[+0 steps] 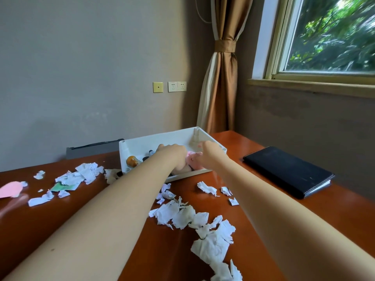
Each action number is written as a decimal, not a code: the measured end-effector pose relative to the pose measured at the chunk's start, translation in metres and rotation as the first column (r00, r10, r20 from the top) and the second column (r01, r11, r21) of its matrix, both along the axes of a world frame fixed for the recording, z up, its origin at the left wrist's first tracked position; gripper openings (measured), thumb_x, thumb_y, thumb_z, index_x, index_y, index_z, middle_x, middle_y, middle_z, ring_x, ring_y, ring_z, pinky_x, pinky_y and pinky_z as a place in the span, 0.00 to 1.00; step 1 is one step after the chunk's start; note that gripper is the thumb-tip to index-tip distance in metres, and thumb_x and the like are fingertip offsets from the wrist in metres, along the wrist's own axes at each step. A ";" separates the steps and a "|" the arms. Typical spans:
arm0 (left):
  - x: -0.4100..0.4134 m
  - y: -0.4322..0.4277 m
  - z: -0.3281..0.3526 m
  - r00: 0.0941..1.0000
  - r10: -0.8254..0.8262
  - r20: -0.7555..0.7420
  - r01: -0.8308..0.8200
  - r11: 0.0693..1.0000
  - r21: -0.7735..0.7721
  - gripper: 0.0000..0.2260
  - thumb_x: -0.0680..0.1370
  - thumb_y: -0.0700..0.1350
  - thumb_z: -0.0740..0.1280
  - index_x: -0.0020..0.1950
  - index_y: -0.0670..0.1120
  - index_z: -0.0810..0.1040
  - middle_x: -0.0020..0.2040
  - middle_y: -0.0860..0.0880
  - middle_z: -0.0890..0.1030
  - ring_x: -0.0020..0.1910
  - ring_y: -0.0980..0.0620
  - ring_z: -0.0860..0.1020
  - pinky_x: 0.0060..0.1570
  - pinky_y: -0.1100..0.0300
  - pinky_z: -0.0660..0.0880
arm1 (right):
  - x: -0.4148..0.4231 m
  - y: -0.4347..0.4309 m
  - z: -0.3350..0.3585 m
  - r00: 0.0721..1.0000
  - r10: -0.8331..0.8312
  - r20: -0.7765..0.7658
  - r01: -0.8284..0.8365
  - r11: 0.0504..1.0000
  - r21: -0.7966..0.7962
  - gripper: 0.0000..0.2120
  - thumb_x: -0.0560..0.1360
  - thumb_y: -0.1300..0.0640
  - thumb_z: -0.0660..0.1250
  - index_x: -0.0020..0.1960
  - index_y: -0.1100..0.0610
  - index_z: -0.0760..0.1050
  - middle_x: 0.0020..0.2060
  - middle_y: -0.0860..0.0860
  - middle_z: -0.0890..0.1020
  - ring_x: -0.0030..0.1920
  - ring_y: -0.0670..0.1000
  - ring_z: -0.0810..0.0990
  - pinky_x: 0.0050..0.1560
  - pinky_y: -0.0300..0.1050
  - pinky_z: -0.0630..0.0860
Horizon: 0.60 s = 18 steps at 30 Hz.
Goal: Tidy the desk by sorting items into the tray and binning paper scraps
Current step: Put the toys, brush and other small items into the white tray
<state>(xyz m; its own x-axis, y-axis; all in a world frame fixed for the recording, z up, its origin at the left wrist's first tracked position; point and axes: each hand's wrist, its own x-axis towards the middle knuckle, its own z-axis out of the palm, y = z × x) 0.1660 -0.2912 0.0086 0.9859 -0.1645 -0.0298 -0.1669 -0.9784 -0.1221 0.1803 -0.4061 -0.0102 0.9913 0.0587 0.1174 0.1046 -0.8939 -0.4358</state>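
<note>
2 hands inside white tray (pixel 162 138), frame centre: left hand (pixel 172 153), right hand (pixel 207 152) at pink soft thing (pixel 194 158); cannot tell either grip. Paper scraps (pixel 203 220) strewn lower centre.

At my two o'clock, the window (pixel 332 37), green leaves behind it; at one o'clock the tied-back brown curtain (pixel 221 78); dead ahead at twelve, a white double socket (pixel 177 86) just right of a yellow wall plate (pixel 158 87).

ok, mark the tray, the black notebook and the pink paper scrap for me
white tray (pixel 160 139): head view, bare far inner wall.
black notebook (pixel 284 169): head view, middle of the cover.
pink paper scrap (pixel 10 189): head view, middle of the sheet.
</note>
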 end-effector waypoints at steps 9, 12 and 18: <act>-0.065 0.031 0.019 0.999 -0.027 0.040 0.032 0.989 -0.145 0.18 0.80 0.53 0.57 0.65 0.46 0.73 0.63 0.44 0.75 0.61 0.44 0.73 0.61 0.50 0.70 | -0.052 0.003 0.032 0.989 0.118 0.086 -0.118 0.993 -0.010 0.16 0.77 0.58 0.65 0.63 0.59 0.74 0.55 0.57 0.80 0.52 0.56 0.80 0.49 0.43 0.77; -0.094 0.048 0.023 0.999 -0.036 0.005 0.037 0.986 -0.165 0.15 0.79 0.54 0.58 0.57 0.47 0.74 0.56 0.46 0.77 0.50 0.46 0.76 0.51 0.53 0.73 | -0.071 0.009 0.036 0.983 0.153 0.104 -0.152 0.988 -0.017 0.13 0.76 0.57 0.66 0.60 0.58 0.76 0.53 0.56 0.82 0.48 0.54 0.80 0.40 0.38 0.75; -0.157 0.084 0.024 0.999 -0.036 0.000 0.036 0.987 -0.158 0.16 0.80 0.53 0.57 0.61 0.46 0.75 0.57 0.46 0.77 0.55 0.45 0.75 0.54 0.52 0.72 | -0.120 0.034 0.025 0.967 0.234 0.096 -0.224 0.969 -0.107 0.12 0.75 0.54 0.67 0.57 0.54 0.79 0.55 0.53 0.82 0.50 0.54 0.79 0.52 0.45 0.78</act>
<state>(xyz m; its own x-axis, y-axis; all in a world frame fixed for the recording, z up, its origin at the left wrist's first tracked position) 0.0092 -0.2076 0.0322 0.9792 -0.2028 -0.0038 -0.2026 -0.9787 0.0341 0.0601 -0.3726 0.0147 0.9320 0.2988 0.2052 0.3530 -0.8771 -0.3258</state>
